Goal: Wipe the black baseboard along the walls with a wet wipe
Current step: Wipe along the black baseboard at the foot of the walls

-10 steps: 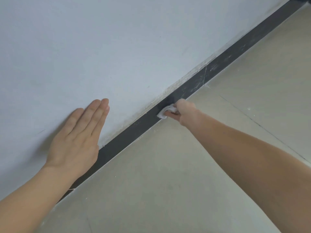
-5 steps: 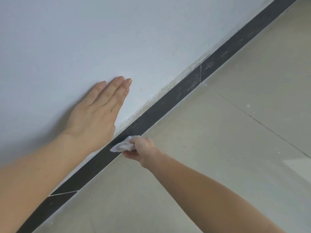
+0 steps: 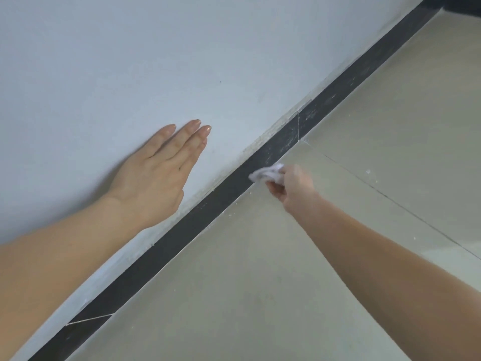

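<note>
The black baseboard [image 3: 182, 238] runs diagonally from the lower left to the upper right, between the white wall and the beige floor. My right hand [image 3: 292, 187] grips a crumpled white wet wipe [image 3: 266, 173] and holds it against the baseboard near the middle of the view. White dusty smears show on the strip just beyond the wipe, up to a joint line. My left hand [image 3: 161, 173] lies flat on the wall above the baseboard, fingers straight and together.
The white wall [image 3: 182, 61] fills the upper left. Beige floor tiles [image 3: 364, 126] with thin grout lines and small white specks fill the right and bottom. At the top right the baseboard turns a corner [image 3: 440, 3].
My right hand with the wipe slid back up the baseboard toward the right, after sweeping down to the left half a second ago. My left hand stays flat on the wall.
</note>
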A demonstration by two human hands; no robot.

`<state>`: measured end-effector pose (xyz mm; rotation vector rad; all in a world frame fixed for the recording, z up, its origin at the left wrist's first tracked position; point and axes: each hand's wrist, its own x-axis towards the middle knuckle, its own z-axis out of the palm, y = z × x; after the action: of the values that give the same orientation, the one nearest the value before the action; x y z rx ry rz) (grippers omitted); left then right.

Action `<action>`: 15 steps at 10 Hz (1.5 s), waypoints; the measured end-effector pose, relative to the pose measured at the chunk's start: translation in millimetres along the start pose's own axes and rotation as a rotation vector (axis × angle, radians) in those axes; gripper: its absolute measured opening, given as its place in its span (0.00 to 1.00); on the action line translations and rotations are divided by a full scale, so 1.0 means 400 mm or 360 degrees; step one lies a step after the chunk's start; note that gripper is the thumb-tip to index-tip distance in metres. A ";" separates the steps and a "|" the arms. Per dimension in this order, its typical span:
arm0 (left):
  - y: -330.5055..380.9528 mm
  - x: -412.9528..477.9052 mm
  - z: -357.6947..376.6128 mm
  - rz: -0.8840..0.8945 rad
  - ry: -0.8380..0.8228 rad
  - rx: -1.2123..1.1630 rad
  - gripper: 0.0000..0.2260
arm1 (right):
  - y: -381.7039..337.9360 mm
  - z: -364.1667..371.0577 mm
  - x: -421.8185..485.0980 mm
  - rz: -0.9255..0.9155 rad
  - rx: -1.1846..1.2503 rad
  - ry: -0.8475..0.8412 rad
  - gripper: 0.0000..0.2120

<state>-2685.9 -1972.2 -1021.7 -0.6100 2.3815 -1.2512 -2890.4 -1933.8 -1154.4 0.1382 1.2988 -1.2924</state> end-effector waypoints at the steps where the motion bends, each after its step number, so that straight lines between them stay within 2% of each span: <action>1: 0.018 0.028 0.001 -0.0011 0.0032 -0.0109 0.32 | 0.122 0.019 -0.072 0.0260 -0.0368 -0.0131 0.06; 2: 0.047 0.046 0.000 -0.0073 0.0028 -0.0274 0.32 | 0.251 0.065 -0.133 0.0476 -0.0479 -0.0312 0.05; 3: 0.071 0.046 0.012 -0.0175 0.0104 -0.0442 0.32 | 0.365 0.090 -0.167 0.0558 -0.0681 -0.0442 0.06; 4: 0.080 0.044 0.035 -0.0227 0.0156 -0.0548 0.32 | 0.400 0.114 -0.168 0.0559 -0.0692 -0.0431 0.07; 5: 0.089 0.044 0.054 -0.0250 0.0193 -0.0553 0.30 | 0.351 0.143 -0.128 0.0516 -0.0512 -0.0342 0.09; 6: 0.106 0.045 0.067 -0.0304 0.0239 -0.0505 0.31 | 0.215 0.159 -0.047 0.0332 -0.0434 -0.0143 0.17; 7: 0.141 0.062 0.075 -0.0423 0.0338 -0.0520 0.30 | 0.071 0.146 -0.007 0.0102 -0.0289 0.0195 0.20; 8: 0.179 0.093 0.075 -0.0624 0.0469 -0.0639 0.29 | -0.102 0.115 0.026 -0.0008 0.0007 0.0472 0.22; 9: 0.201 0.115 0.070 -0.0788 0.0572 -0.0748 0.28 | -0.172 0.080 0.034 -0.0216 -0.1284 0.0554 0.23; 10: 0.225 0.130 0.076 -0.0844 0.0538 -0.0721 0.28 | -0.133 0.062 0.000 -0.0182 -0.0636 0.0314 0.13; 11: 0.238 0.146 0.065 -0.0911 0.0398 -0.0781 0.34 | -0.023 0.058 -0.033 0.0156 -0.0699 0.0094 0.04; 12: 0.231 0.145 0.062 -0.0887 0.0306 -0.0645 0.34 | 0.071 0.085 -0.040 0.0309 -0.0689 -0.0140 0.06; 13: 0.218 0.126 0.084 -0.0808 0.0255 -0.0547 0.34 | 0.087 0.105 0.007 0.0332 -0.0505 -0.0119 0.06; 14: 0.206 0.112 0.096 -0.0725 0.0304 -0.0606 0.29 | 0.021 0.105 0.069 0.0109 -0.0710 0.0049 0.02; 15: 0.207 0.115 0.091 -0.0716 0.0390 -0.0694 0.27 | -0.110 0.089 0.085 -0.0255 -0.1299 0.0453 0.14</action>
<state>-2721.9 -1979.4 -1116.2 -1.2442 2.8571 -1.0087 -2909.8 -1995.7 -1142.4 -0.3761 2.0195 -0.7971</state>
